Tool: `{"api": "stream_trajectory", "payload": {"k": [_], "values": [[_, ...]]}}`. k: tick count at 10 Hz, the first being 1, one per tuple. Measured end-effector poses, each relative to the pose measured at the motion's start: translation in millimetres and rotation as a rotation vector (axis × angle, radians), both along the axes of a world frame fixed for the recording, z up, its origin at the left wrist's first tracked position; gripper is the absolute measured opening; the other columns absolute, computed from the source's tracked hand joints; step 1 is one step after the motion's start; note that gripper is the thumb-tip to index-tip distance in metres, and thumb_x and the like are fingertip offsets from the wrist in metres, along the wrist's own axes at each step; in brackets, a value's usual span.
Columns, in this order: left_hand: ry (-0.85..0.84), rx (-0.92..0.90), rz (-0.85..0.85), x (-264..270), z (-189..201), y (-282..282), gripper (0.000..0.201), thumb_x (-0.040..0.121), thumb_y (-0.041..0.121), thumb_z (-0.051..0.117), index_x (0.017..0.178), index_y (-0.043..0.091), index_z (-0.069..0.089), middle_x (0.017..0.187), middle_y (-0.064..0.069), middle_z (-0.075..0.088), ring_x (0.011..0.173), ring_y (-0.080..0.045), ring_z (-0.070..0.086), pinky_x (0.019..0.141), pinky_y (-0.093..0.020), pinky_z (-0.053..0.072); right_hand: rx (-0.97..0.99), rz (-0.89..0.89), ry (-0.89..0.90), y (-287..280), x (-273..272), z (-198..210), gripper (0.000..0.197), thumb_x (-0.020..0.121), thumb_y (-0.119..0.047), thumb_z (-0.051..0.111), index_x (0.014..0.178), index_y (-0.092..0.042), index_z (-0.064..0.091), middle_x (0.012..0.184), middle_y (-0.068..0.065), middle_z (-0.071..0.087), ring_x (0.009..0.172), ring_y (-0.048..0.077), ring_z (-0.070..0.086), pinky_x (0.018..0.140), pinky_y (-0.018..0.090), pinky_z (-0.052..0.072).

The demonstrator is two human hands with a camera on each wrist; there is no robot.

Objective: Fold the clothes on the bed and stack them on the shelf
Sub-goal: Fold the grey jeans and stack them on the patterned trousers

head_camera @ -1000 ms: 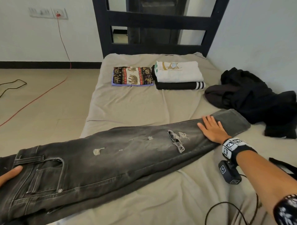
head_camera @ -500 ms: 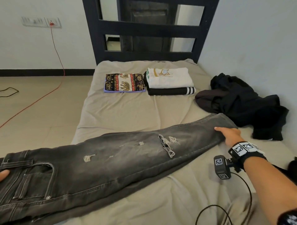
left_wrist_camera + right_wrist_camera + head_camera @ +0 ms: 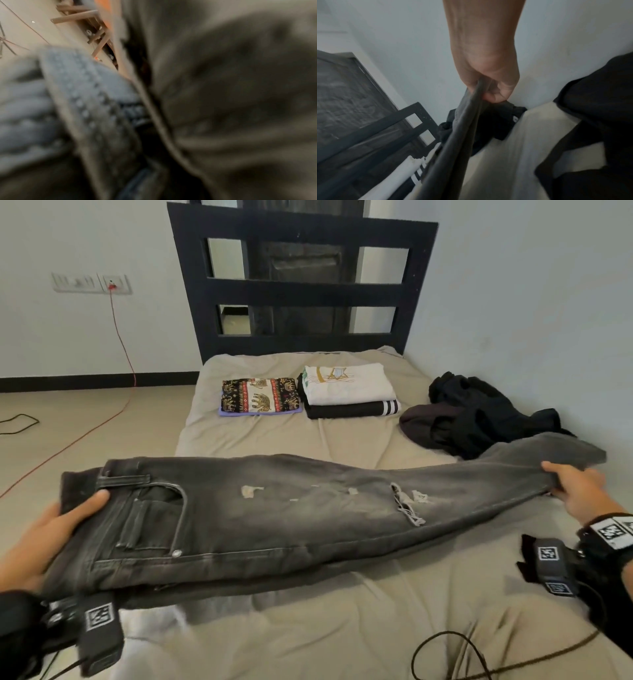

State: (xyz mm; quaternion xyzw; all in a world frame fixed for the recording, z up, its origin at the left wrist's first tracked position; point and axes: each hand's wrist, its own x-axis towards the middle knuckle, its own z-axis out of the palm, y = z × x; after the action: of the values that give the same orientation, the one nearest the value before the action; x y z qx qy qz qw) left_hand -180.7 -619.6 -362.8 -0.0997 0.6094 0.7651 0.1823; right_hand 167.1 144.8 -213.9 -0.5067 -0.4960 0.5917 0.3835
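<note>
No readable text, brand or number anywhere. Only black-and-white square code markers (image 3: pixel 615 531) on wrist straps; white folded shirt (image 3: pixel 349 383) print illegible, at 12 o'clock.

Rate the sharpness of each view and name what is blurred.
Head view: mostly sharp, soft on the right hand gripping the jeans. Left wrist view: heavily blurred, only fabric folds readable. Right wrist view: hand fairly clear, jeans streaked.

A dark slatted headboard (image 3: pixel 301 285) stands against pale walls; left of it a switch plate (image 3: pixel 90 283) (red cable (image 3: pixel 120 337) plugged in); beige tiled floor (image 3: pixel 85 422) below.
</note>
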Motion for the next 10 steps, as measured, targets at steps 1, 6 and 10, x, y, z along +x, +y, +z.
{"api": "stream_trajectory", "payload": {"k": [1,6,10], "values": [[-0.057,-0.042,-0.03,88,108,75,0.021,0.093,0.026,0.062,0.109,0.013,0.066,0.102,0.001,0.074,0.075,0.002,0.065,0.053,-0.047,0.059,0.012,0.029,-0.075,6,19,-2,0.015,0.088,-0.009,0.067,0.094,-0.017,0.056,0.108,0.006,0.06,0.086,0.018,0.057,0.064,0.03,0.054],[0.975,-0.838,-0.851,170,100,187,0.045,0.067,0.076,0.062,0.096,0.041,0.062,0.095,0.021,0.059,0.094,0.001,0.052,0.079,-0.017,0.041,0.45,-0.059,-0.538,20,21,-15,0.052,0.077,-0.038,0.074,0.114,-0.003,0.064,0.112,0.024,0.065,0.104,0.044,0.062,0.091,0.055,0.05],[1.151,-0.926,-0.988,177,65,210,0.02,0.078,0.051,0.052,0.094,0.041,0.046,0.079,0.028,0.049,0.077,0.01,0.048,0.066,-0.008,0.037,0.274,0.019,-0.368,41,33,-13,0.025,0.083,-0.005,0.072,0.104,-0.008,0.059,0.088,0.006,0.058,0.098,0.03,0.058,0.08,0.038,0.056]]}}
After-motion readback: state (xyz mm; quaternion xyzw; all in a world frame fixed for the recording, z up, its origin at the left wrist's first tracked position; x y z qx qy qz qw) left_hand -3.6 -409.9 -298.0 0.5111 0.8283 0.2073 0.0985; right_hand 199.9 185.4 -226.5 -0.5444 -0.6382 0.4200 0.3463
